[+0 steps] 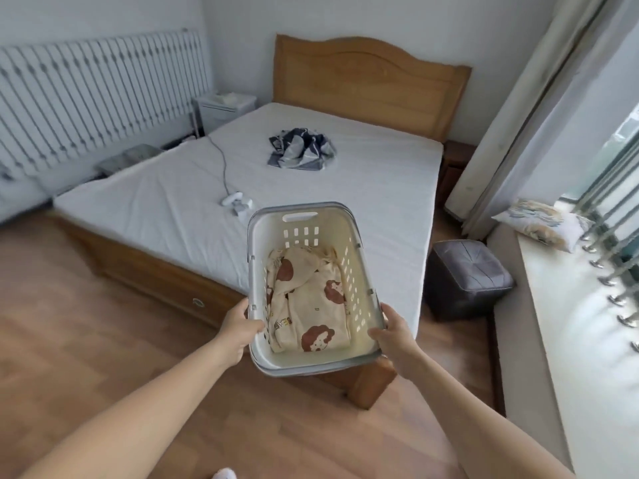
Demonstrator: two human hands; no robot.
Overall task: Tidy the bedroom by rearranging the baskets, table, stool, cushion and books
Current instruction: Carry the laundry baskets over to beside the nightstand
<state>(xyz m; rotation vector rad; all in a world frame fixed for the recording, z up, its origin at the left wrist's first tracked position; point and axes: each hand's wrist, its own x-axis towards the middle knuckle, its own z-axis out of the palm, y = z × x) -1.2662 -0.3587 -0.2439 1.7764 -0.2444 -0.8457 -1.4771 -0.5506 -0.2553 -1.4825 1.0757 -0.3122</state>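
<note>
The left hand (pixel 238 327) and right hand (pixel 395 335) gripped the side rims of the basket (pixel 300 234), holding it over the foot corner of the bed (pixel 155 202), a patterned cloth (pixel 311 305) inside. Farther right, a grey stool (pixel 466 274) stood beside the bed, and beyond it a cushion (pixel 543 223) lay on the windowsill (pixel 570 340).

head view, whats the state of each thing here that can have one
basket, held by both grips at the bed's near corner
left grip, holds the basket's near-left rim
right grip, holds the basket's near-right rim
cream printed cloth, crumpled in the basket
dark cloth, crumpled on the bed
cushion, lying on the window sill
stool, upright on the floor beside the bed
curtain, drawn aside
</note>
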